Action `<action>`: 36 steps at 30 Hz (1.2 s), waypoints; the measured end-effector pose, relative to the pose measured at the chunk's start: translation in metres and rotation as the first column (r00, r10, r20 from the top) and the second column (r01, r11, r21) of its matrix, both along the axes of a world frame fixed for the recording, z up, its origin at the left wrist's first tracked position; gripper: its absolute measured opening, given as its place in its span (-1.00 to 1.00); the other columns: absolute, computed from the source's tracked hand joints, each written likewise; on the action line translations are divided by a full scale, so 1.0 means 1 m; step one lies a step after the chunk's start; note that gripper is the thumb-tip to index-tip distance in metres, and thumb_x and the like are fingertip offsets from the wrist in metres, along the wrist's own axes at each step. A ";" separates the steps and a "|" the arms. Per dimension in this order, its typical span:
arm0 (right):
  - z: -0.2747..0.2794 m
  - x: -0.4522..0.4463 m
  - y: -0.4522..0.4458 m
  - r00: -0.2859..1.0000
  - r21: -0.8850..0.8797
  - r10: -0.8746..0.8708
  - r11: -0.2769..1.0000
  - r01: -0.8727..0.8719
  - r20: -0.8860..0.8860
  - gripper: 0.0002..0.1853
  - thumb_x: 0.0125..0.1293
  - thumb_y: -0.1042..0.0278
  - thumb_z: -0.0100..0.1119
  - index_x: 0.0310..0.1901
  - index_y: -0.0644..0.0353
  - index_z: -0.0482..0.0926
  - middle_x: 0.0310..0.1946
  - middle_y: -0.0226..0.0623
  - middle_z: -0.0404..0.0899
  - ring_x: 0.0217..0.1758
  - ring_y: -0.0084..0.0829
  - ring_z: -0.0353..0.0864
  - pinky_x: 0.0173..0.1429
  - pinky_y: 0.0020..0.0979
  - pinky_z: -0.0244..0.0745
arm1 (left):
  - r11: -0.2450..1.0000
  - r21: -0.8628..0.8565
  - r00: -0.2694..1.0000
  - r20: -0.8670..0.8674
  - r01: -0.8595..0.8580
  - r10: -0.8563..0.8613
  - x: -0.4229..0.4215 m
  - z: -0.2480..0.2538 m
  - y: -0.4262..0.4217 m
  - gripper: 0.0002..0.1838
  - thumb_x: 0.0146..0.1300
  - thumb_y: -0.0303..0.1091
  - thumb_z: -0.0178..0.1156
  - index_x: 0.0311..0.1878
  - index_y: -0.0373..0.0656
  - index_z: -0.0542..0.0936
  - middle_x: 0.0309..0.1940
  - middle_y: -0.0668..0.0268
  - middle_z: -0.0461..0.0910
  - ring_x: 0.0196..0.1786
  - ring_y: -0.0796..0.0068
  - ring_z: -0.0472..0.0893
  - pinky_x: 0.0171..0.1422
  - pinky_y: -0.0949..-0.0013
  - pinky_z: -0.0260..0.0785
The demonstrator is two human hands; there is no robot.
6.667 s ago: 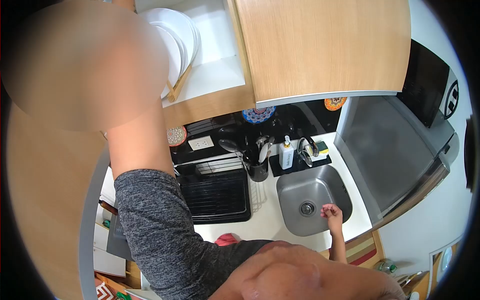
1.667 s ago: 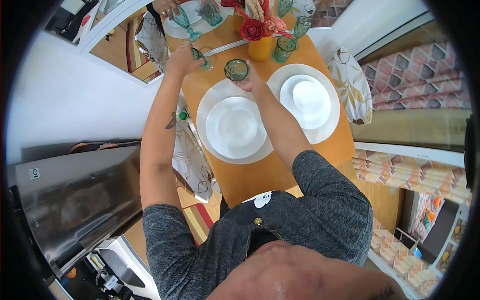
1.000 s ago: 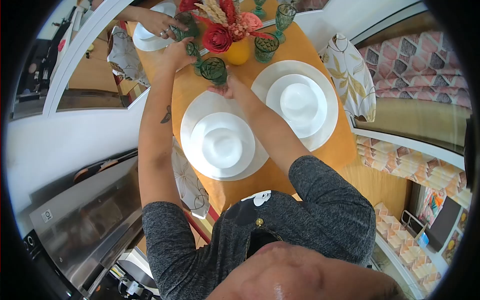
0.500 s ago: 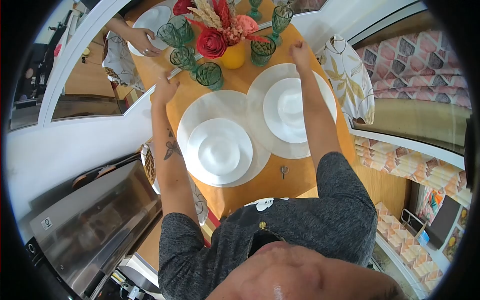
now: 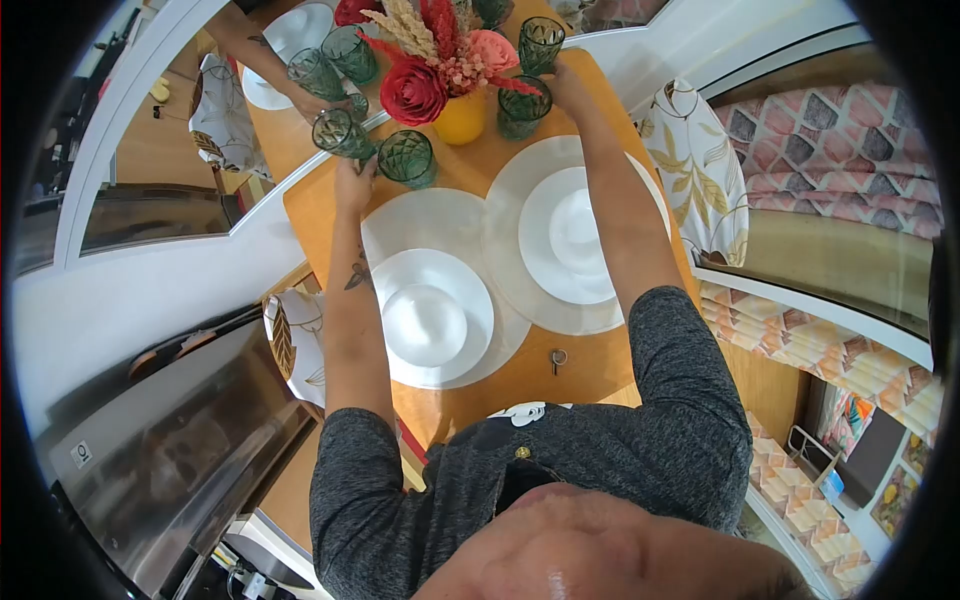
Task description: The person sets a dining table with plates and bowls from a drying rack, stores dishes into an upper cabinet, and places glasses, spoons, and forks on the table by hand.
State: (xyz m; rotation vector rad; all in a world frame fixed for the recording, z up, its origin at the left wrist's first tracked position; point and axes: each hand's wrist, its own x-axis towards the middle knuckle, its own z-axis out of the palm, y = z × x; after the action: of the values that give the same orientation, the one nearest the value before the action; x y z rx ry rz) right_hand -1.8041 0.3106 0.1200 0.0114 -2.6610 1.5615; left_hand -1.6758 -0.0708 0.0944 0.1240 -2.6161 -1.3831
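My left hand (image 5: 355, 183) is closed at the stem and foot of a green glass goblet (image 5: 340, 132) by the table's left edge. That goblet leans outward, and my fingers are partly hidden by the glass. On the far right side, my right hand (image 5: 567, 90) grips a second green goblet (image 5: 541, 44) low, around its stem. A green tumbler (image 5: 407, 158) stands just right of my left hand. Another tumbler (image 5: 524, 107) stands beside my right hand. Between the glasses is a yellow vase (image 5: 462, 118) with red and pink flowers (image 5: 415, 92).
White stacked plates with bowls (image 5: 425, 325) (image 5: 580, 230) sit on round pale placemats (image 5: 505, 335). A key on a ring (image 5: 558, 360) lies near the table's front edge. A mirror (image 5: 150, 190) borders the table at the left and back. A covered chair (image 5: 695, 180) stands right.
Both hands have reached the goblets and closed on them. The left goblet has shifted left and tilted; the right one has moved slightly left. The view has shifted a little.
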 end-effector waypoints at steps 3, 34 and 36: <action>-0.004 -0.002 -0.003 0.997 0.008 -0.010 1.000 0.011 -0.079 -0.57 0.05 0.27 0.27 -0.03 0.17 0.45 -0.20 -0.13 0.58 -0.13 -0.17 0.56 -0.06 -0.29 0.42 | 0.994 0.048 0.987 0.134 -0.094 0.086 0.011 -0.003 -0.018 -0.72 0.15 -0.28 0.23 -0.16 -0.28 0.53 -0.47 0.19 0.57 -0.44 0.34 0.53 -0.32 0.35 0.34; 0.015 0.084 -0.011 0.953 -0.291 0.259 0.934 -0.206 0.156 -0.31 -0.07 0.57 0.18 0.20 0.16 0.27 -0.05 -0.24 0.50 -0.09 -0.33 0.51 -0.05 -0.37 0.43 | 0.822 0.530 0.978 -0.138 0.208 -0.158 0.048 0.010 0.078 -0.36 -0.02 -0.47 0.31 0.14 -0.32 0.25 0.04 0.07 0.39 0.08 0.21 0.45 0.12 0.24 0.35; 0.012 0.091 -0.015 0.967 -0.187 0.188 0.970 -0.156 0.169 -0.34 0.00 0.59 0.14 0.23 0.16 0.24 -0.05 -0.26 0.49 -0.02 -0.39 0.48 0.06 -0.42 0.39 | 0.803 0.556 0.977 -0.124 0.213 -0.174 0.053 0.014 0.080 -0.31 -0.03 -0.45 0.33 0.18 -0.32 0.23 0.03 0.08 0.39 0.09 0.21 0.45 0.12 0.22 0.35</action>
State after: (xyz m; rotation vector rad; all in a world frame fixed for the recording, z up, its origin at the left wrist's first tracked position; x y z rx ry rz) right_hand -1.7132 0.2958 0.1321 0.0976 -2.7145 1.9339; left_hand -1.6229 0.0087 0.1087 -0.1185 -2.1201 -2.1644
